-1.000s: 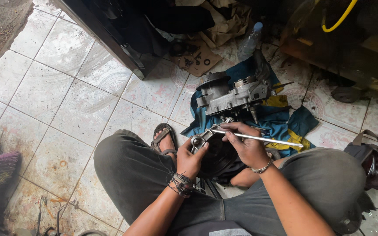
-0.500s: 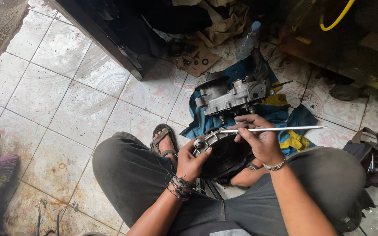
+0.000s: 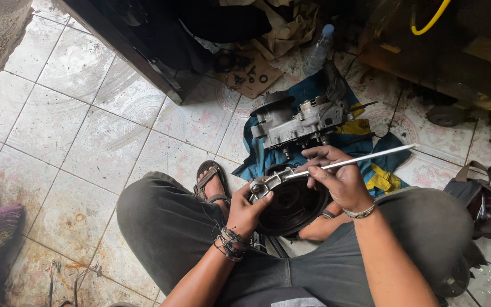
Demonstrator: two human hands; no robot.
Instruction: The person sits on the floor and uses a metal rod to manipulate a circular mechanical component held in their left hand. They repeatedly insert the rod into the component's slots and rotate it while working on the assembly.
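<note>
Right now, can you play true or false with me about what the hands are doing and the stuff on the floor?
1. The left hand grips the round dark metal part at its edge. True.
2. The right hand holds a hammer. False: it holds a long thin metal rod.
3. The grey engine piece lies on a blue cloth. True.
4. The hose at the top is red. False: it is yellow.
5. The person is barefoot. False: a sandal shows on the foot.
</note>
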